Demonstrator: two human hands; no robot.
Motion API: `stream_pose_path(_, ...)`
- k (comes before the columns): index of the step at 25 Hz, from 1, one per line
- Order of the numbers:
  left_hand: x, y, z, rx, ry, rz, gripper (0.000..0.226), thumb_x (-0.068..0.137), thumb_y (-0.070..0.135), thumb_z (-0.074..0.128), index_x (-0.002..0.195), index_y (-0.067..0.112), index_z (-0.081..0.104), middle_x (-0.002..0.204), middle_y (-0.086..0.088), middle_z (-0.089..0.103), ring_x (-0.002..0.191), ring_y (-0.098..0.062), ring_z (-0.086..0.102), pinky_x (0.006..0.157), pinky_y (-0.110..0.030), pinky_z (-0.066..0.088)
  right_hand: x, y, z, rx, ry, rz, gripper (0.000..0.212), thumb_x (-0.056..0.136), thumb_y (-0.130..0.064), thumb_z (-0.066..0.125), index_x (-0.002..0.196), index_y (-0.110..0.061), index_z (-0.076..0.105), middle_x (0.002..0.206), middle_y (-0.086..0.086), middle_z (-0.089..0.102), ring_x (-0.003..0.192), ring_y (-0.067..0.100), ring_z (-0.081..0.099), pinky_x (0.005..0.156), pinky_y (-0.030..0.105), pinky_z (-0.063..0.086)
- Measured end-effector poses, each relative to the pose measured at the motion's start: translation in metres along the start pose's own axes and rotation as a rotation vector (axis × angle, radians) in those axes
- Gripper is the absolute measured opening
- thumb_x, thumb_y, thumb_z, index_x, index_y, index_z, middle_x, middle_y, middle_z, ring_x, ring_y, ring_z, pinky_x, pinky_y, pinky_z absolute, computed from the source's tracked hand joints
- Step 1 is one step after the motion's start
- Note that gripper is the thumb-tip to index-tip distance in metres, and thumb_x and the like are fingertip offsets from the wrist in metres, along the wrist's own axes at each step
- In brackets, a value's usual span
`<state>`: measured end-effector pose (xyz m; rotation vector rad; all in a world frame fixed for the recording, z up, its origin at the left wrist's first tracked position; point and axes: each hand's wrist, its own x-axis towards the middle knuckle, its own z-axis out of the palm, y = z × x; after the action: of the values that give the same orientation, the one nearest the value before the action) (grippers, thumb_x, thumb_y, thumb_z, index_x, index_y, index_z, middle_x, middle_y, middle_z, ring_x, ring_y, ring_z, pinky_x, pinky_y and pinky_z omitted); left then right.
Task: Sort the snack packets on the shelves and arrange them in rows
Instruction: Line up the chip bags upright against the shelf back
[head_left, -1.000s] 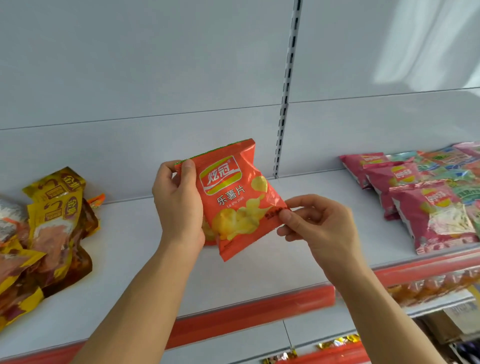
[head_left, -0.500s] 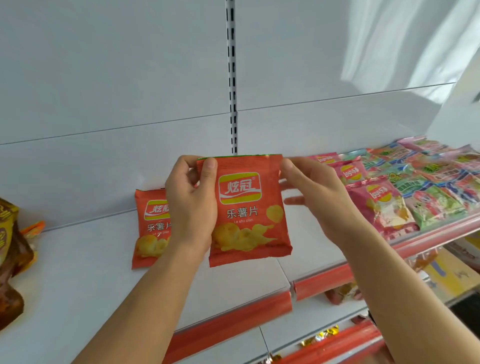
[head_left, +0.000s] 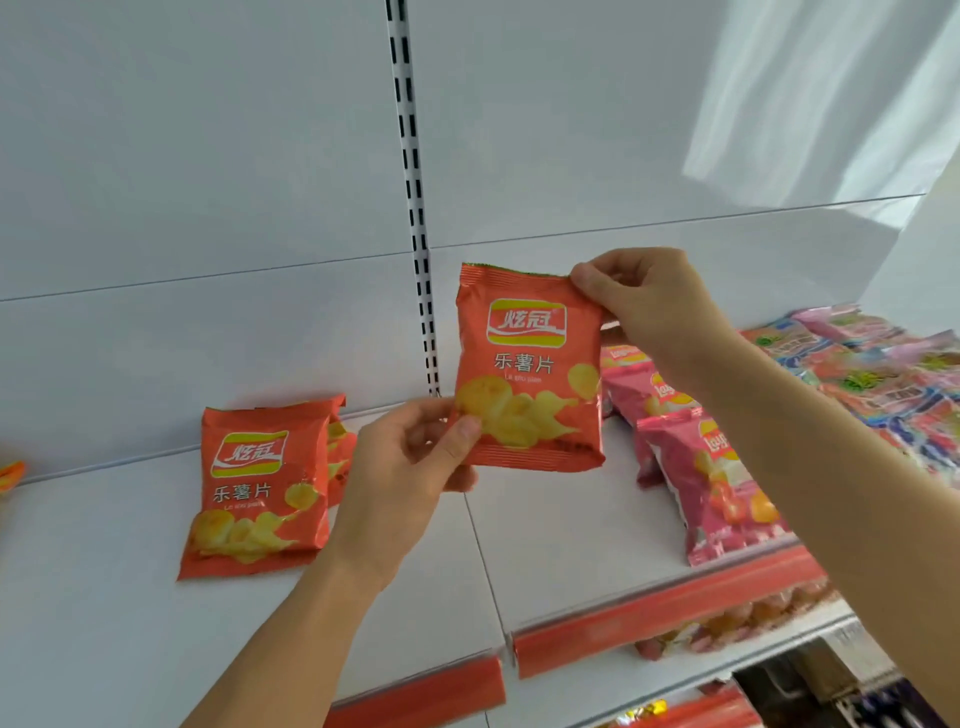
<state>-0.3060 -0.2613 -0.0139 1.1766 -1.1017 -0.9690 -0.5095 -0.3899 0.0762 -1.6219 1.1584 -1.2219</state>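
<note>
I hold an orange chip packet (head_left: 530, 364) upright in the air above the white shelf (head_left: 104, 597). My left hand (head_left: 410, 467) pinches its lower left corner between thumb and fingers. My right hand (head_left: 649, 301) pinches its top right corner. Another orange packet (head_left: 254, 493) of the same kind lies flat on the shelf to the left, with one more orange packet (head_left: 340, 452) partly hidden behind it.
Pink chip packets (head_left: 711, 483) lie in a row on the shelf to the right, with several mixed colourful packets (head_left: 872, 374) beyond them. A red price rail (head_left: 649, 623) runs along the shelf's front edge. Lower shelves hold more snacks (head_left: 737, 618).
The view has swung right. My left hand slid from the packet's top left corner to its lower left, my right hand took the top right corner, and the packet moved rightward.
</note>
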Motion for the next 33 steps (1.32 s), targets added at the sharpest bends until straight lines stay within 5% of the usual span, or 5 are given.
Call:
stream_pose_path(5,0.005,-0.005,0.024,0.056,0.135,-0.024,0.032,0.071,0.025,0.08,0.102,0.019,0.073,0.055,0.001,0.057,0.057,-0.024,0.07,0.062,-0.032,0.061,0.046,0.024,-0.016,-0.413,-0.117,-0.094,0.017,0.09,-0.029,0.075,0.081,-0.015,0.078,0.075,0.011,0.073,0.06,0.011,0.053,0.059,0.026,0.044)
stream_pose_path(13,0.028,-0.04,0.041,0.88,0.181,0.098,0.014,0.09,0.03,0.075,0.101,0.022,0.077,0.089,0.008,0.078,0.083,-0.011,0.071,0.077,-0.029,0.054,0.1,0.059,0.011,-0.966,-0.397,-0.266,0.013,0.086,-0.01,0.067,0.089,-0.015,0.078,0.089,0.005,0.076,0.084,0.024,0.07,0.076,0.036,0.059)
stream_pose_path(21,0.041,-0.054,0.055,1.077,0.109,0.06,0.022,0.092,0.045,0.068,0.095,0.024,0.073,0.078,0.012,0.061,0.081,-0.018,0.061,0.074,-0.035,0.051,0.097,0.079,0.017,-1.323,-0.318,-0.488,0.009,0.091,-0.023,0.063,0.098,-0.02,0.067,0.101,0.011,0.07,0.093,0.037,0.066,0.065,0.032,0.038)
stream_pose_path(26,0.04,-0.048,0.056,1.085,0.122,0.076,0.03,0.095,0.047,0.063,0.098,0.02,0.076,0.091,0.003,0.074,0.085,-0.021,0.067,0.074,-0.037,0.055,0.09,0.072,0.009,-1.199,-0.198,-0.553,0.022,0.094,-0.034,0.067,0.092,-0.014,0.06,0.095,0.008,0.069,0.085,0.036,0.064,0.065,0.035,0.042)
stream_pose_path(33,0.003,-0.001,-0.013,1.271,0.142,0.205,0.028,0.095,0.041,0.062,0.116,0.024,0.07,0.106,0.01,0.071,0.096,-0.016,0.066,0.081,-0.033,0.053,0.044,0.041,0.067,-0.939,-0.431,-0.662,0.017,0.094,-0.039,0.064,0.096,-0.022,0.062,0.096,-0.003,0.063,0.087,0.028,0.061,0.068,0.032,0.041)
